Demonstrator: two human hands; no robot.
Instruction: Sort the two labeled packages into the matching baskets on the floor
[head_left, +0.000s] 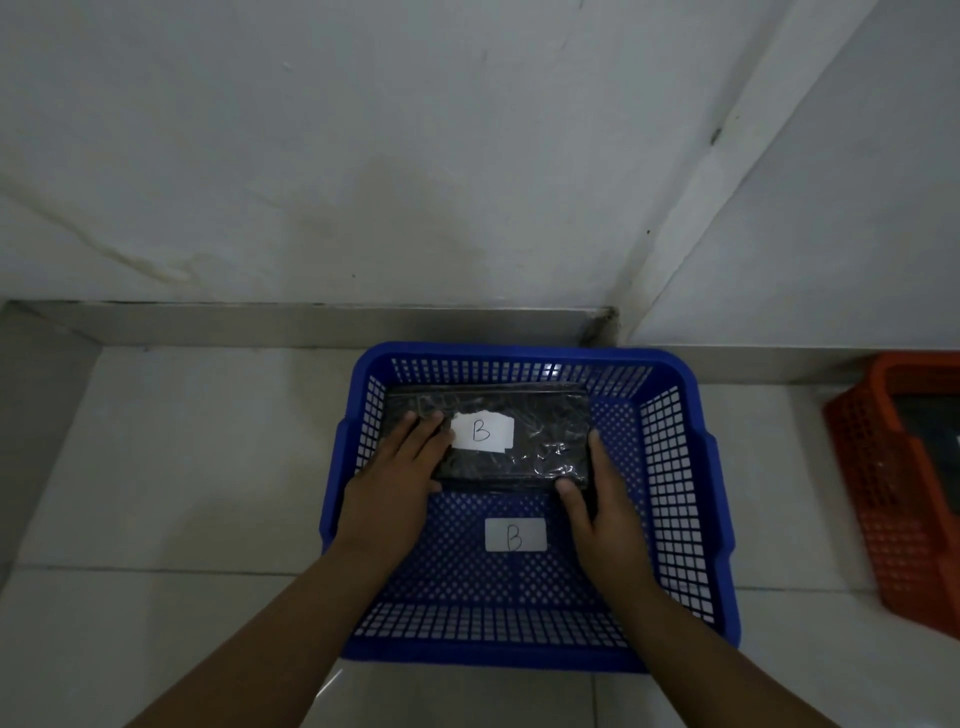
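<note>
The head view looks down at a blue basket (530, 512) on the tiled floor (182, 467), set against the wall, with a white tag (516, 535) marked B on its mesh bottom. A dark package (530, 447) in glossy, crinkled plastic lies flat in the far half of the basket, its own white label (483, 432) also marked B, so letter and basket match. The left hand (397, 478) rests on the package's near left corner, fingers spread over the top face beside the label and thumb at the near edge. The right hand (602, 499) closes on the near right corner, fingers along the right side and thumb on the near edge. Both hands touch the package; they look settled on it rather than squeezing, though how firm the grip is cannot be told. Judging by the film wrap, the package is probably light and fairly flat, its surface slick and liable to slide under the fingers, the contents perhaps loose enough to shift; the short ends, where the hands now sit, seem the surest place to hold it. At the right edge of the view an orange basket (883, 483) stands well apart from the blue one, with something dark (930, 441) inside that is cut off by the frame and too unclear to identify.
</note>
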